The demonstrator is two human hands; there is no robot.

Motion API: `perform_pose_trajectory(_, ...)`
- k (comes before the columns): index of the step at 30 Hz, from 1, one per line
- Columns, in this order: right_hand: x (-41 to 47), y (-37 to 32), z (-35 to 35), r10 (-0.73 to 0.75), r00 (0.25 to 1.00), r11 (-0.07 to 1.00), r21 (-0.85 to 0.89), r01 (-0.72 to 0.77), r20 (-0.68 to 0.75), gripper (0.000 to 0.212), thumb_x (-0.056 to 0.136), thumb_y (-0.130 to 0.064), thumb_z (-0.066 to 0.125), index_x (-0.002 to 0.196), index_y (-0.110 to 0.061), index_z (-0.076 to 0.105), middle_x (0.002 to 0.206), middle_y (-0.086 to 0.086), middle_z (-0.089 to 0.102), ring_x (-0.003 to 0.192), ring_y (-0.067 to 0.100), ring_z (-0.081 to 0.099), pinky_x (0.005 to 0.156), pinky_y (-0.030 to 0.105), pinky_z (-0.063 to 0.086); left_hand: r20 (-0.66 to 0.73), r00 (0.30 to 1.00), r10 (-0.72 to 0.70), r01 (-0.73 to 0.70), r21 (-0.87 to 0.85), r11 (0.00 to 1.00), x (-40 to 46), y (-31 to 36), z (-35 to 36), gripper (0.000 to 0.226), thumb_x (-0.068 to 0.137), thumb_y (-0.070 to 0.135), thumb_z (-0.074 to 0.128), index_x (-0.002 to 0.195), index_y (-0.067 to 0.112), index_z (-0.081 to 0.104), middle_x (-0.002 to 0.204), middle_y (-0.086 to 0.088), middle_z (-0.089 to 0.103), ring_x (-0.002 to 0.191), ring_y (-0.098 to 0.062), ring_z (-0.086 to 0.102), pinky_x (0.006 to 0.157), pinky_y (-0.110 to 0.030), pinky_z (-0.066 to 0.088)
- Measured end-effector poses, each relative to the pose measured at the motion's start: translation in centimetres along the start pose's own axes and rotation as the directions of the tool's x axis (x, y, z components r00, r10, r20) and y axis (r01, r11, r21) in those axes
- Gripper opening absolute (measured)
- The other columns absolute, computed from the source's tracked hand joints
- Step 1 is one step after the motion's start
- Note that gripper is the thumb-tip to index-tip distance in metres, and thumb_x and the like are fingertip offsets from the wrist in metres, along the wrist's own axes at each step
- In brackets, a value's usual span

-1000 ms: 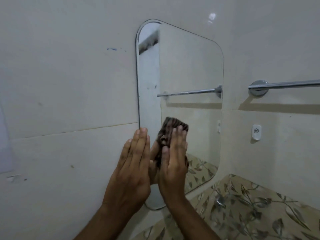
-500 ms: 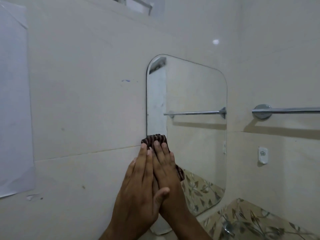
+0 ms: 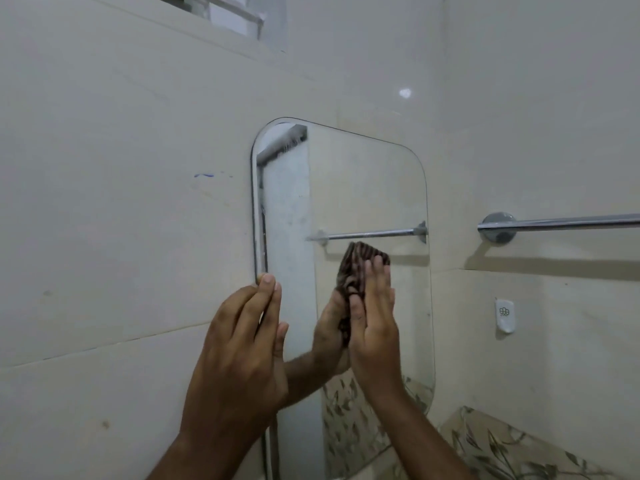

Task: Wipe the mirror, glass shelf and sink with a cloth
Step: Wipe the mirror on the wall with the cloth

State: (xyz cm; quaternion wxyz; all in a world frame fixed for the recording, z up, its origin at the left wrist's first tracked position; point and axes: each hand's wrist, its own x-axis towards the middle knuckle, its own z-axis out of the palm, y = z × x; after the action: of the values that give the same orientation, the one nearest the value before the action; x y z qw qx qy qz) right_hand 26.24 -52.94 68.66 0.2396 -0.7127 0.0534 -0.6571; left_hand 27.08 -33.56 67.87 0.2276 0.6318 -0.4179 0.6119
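Note:
A rounded-corner mirror (image 3: 367,188) hangs on the cream tiled wall. My right hand (image 3: 375,320) presses a dark striped cloth (image 3: 360,265) flat against the glass near the mirror's middle, fingers straight. The cloth pokes out above and left of the fingers, and its reflection blends with it. My left hand (image 3: 242,344) rests with straight fingers on the mirror's left edge, fingertips at the rim. No glass shelf or sink is in view.
A chrome towel rail (image 3: 554,223) runs along the right wall, with a small white wall hook (image 3: 504,315) below it. Leaf-patterned tiles (image 3: 512,448) fill the lower right corner. A window ledge (image 3: 235,12) sits at the top.
My right hand has slid the cloth rightward from the mirror's left edge toward its middle. My left hand has parted from the right hand and stayed at the left edge.

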Motion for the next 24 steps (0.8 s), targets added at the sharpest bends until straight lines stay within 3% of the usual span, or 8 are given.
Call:
perform_pose_trajectory(1, 0.5, 2.2, -3.2, 0.049, 0.992, 0.998, 0.047, -0.044, -0.116, 0.053, 0.105, -0.028, 0.032, 0.156, -0.019, 0.019, 0.164, -0.011, 0.012, 0.151, 0.007, 0.007, 0.124, 0.041, 0.011, -0.001, 1.0, 0.005, -0.005, 0.007, 1.0, 0.0, -0.1, 0.1, 0.043, 0.096, 0.014, 0.049, 0.133, -0.007, 0.052, 0.14, -0.02, 0.054, 0.126, -0.035, 0.051, 0.107, -0.041, 0.042)
perform_pose_trajectory(2, -0.5, 2.8, -3.3, 0.086, 0.993, 0.995, -0.043, -0.09, -0.085, 0.054, 0.105, -0.03, 0.031, 0.156, -0.02, 0.019, 0.164, -0.011, 0.014, 0.151, 0.005, 0.009, 0.124, 0.043, 0.015, -0.007, 1.0, 0.019, -0.019, 0.012, 1.0, -0.2, -0.1, 0.2, 0.043, 0.095, 0.013, 0.049, 0.133, -0.007, 0.053, 0.14, -0.02, 0.054, 0.125, -0.035, 0.051, 0.107, -0.041, 0.041)
perform_pose_trajectory(5, 1.7, 6.0, -4.0, 0.129, 0.985, 0.991, -0.032, -0.133, -0.116, 0.056, 0.103, -0.036, 0.03, 0.156, -0.021, 0.021, 0.163, -0.008, 0.02, 0.15, 0.007, 0.014, 0.121, 0.043, 0.023, 0.009, 1.0, 0.028, -0.028, 0.008, 1.0, -0.1, 0.0, 0.4, 0.044, 0.093, 0.011, 0.049, 0.133, -0.007, 0.053, 0.141, -0.021, 0.053, 0.124, -0.036, 0.052, 0.105, -0.045, 0.043)
perform_pose_trajectory(9, 4.7, 9.7, -5.3, 0.244, 0.951, 0.967, -0.03, -0.254, -0.192, 0.051, 0.107, -0.03, 0.033, 0.156, -0.022, 0.022, 0.162, -0.004, 0.022, 0.15, 0.011, 0.019, 0.121, 0.039, 0.024, 0.034, 0.999, 0.004, -0.005, 0.013, 1.0, -0.5, -0.2, 0.7, 0.047, 0.091, 0.011, 0.05, 0.135, -0.005, 0.052, 0.143, -0.02, 0.051, 0.126, -0.036, 0.052, 0.103, -0.05, 0.044)
perform_pose_trajectory(13, 5.0, 8.4, -4.6, 0.301, 0.926, 0.948, -0.034, -0.316, -0.227, 0.051, 0.107, -0.029, 0.033, 0.156, -0.022, 0.021, 0.163, -0.002, 0.021, 0.15, 0.017, 0.021, 0.121, 0.042, 0.023, 0.06, 0.998, 0.003, -0.006, 0.052, 0.999, -0.6, 0.1, 0.8, 0.047, 0.093, 0.013, 0.048, 0.136, -0.005, 0.049, 0.145, -0.021, 0.049, 0.129, -0.035, 0.049, 0.107, -0.048, 0.04)
perform_pose_trajectory(17, 3.5, 3.6, -3.1, 0.185, 0.968, 0.979, -0.05, -0.196, -0.172, 0.053, 0.106, -0.036, 0.029, 0.157, -0.026, 0.016, 0.164, -0.007, 0.015, 0.151, 0.011, 0.011, 0.12, 0.034, 0.02, 0.052, 0.998, -0.016, 0.015, 0.025, 1.0, -0.5, 0.2, 0.5, 0.044, 0.099, 0.017, 0.039, 0.137, -0.002, 0.05, 0.146, -0.017, 0.049, 0.13, -0.03, 0.05, 0.111, -0.043, 0.037)
perform_pose_trajectory(20, 1.8, -1.0, -2.0, 0.053, 0.993, 0.999, 0.003, -0.053, -0.109, 0.055, 0.104, -0.039, 0.027, 0.157, -0.025, 0.016, 0.162, -0.014, 0.011, 0.151, 0.007, 0.006, 0.121, 0.047, 0.025, 0.039, 0.999, -0.022, 0.022, -0.006, 1.0, -0.3, 0.3, 0.3, 0.043, 0.098, 0.015, 0.044, 0.135, -0.002, 0.053, 0.144, -0.015, 0.052, 0.128, -0.029, 0.052, 0.11, -0.042, 0.039)
perform_pose_trajectory(24, -0.3, -6.2, -0.7, -0.121, 0.992, 0.992, 0.033, 0.12, 0.024, 0.053, 0.106, -0.033, 0.027, 0.157, -0.019, 0.018, 0.165, -0.008, 0.01, 0.152, 0.01, 0.001, 0.124, 0.047, 0.013, 0.03, 0.999, -0.037, 0.04, -0.08, 0.996, 0.1, 0.2, -0.3, 0.041, 0.095, 0.014, 0.048, 0.132, -0.001, 0.057, 0.14, -0.013, 0.056, 0.123, -0.027, 0.053, 0.107, -0.04, 0.042)
